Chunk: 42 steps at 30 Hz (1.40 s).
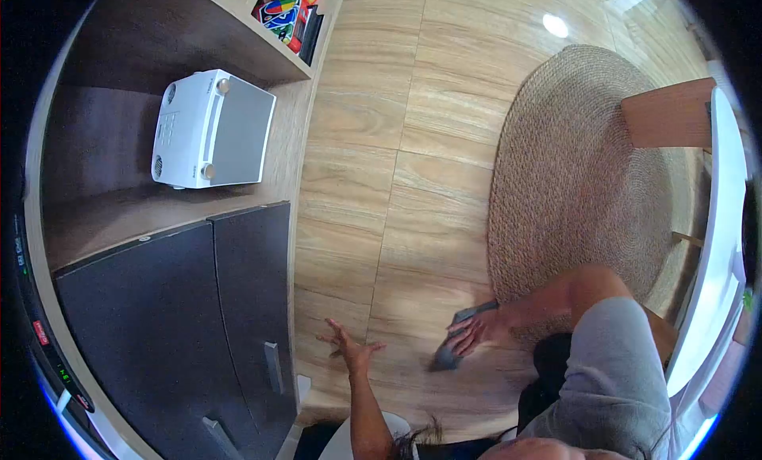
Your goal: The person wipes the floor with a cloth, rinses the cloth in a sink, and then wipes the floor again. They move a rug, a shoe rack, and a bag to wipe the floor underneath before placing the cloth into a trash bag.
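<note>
Where the right hand (475, 333) (pinch or flat press, cannot tell) covers a grey cloth (447, 358) beside the woven rug (571, 166), lower centre, edges could snag; left hand (352, 353) spread.

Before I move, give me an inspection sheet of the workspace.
Surface: wood-look floor, with a round woven rug on it.
Thing in hand: gray item, flat on the floor near the rug's edge; kind unclear, partly blurred.
Clutter: colorful items on the upper shelf.
Hands: right hand on the gray item, firmness of grip unclear; left hand open, fingers spread, nothing seen in it.
Cables: nothing seen.
Surroundings: dark cabinet doors and a white, gray-fronted device in an open compartment.
</note>
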Each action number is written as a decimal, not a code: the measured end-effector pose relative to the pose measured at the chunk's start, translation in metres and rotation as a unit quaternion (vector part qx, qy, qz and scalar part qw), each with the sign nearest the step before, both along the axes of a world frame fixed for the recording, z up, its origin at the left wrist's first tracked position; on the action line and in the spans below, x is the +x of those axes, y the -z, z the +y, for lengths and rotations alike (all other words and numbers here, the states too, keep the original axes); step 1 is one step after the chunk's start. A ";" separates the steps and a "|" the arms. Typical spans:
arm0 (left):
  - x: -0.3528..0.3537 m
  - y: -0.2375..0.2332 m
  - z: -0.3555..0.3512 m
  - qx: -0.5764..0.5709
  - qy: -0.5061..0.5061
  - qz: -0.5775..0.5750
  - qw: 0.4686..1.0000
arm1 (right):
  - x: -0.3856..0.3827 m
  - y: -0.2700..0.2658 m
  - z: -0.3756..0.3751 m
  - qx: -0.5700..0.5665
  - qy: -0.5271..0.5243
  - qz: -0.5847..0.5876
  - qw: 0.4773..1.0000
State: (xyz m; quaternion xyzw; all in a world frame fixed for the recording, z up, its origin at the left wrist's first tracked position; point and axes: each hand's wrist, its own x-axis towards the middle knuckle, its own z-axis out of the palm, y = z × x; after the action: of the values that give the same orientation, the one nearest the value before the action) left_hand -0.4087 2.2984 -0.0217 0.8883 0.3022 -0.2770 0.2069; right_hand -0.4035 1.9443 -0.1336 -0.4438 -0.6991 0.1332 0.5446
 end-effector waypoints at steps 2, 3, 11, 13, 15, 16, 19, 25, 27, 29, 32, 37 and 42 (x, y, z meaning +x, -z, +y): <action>-0.005 0.003 0.000 -0.021 0.016 -0.047 0.999 | 0.046 -0.016 0.009 -0.140 -0.017 -0.093 0.986; -0.007 0.003 0.001 -0.043 0.033 -0.096 0.994 | 0.094 -0.028 0.017 -0.177 0.028 -0.116 0.977; 0.011 -0.004 -0.002 -0.007 -0.031 0.056 0.998 | 0.422 -0.117 0.008 -0.447 0.608 -0.030 0.655; 0.006 -0.001 0.000 -0.006 -0.025 0.060 0.998 | 0.417 -0.082 0.000 -0.349 0.742 -0.160 0.549; 0.004 -0.003 0.000 -0.058 -0.057 -0.027 0.996 | 0.389 -0.079 0.004 -0.406 0.673 -0.155 0.599; 0.008 -0.004 -0.003 -0.061 -0.055 -0.034 0.996 | 0.365 -0.079 0.009 -0.440 0.627 -0.187 0.615; 0.018 -0.009 -0.002 0.003 -0.022 0.063 0.998 | 0.271 -0.088 0.018 -0.385 0.540 -0.441 0.605; 0.023 -0.011 -0.001 -0.009 -0.010 0.084 0.996 | 0.286 -0.087 0.006 -0.320 0.243 -0.263 0.877; 0.036 -0.006 -0.015 -0.004 -0.011 0.096 0.995 | 0.310 -0.081 0.006 -0.336 0.208 -0.226 0.890; 0.059 -0.001 -0.033 0.029 -0.144 0.163 0.976 | 0.353 -0.071 0.001 -0.331 0.343 -0.217 0.852; 0.145 0.001 -0.085 -0.041 0.105 -0.048 0.992 | 0.436 -0.103 -0.021 -0.456 0.527 -0.104 0.709; 0.373 -0.019 -0.166 -0.038 0.204 -0.227 0.952 | 0.515 -0.078 -0.042 -0.416 0.826 -0.032 0.378; 0.530 -0.012 -0.190 -0.010 0.225 -0.110 0.968 | 0.520 -0.089 -0.044 -0.469 0.791 -0.009 0.392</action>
State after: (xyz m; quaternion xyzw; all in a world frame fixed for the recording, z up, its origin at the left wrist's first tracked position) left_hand 0.1218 2.1082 -0.0096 0.9564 0.0667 -0.2201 0.1803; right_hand 0.1164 1.9003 -0.0442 -0.9839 0.1347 -0.0546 0.1042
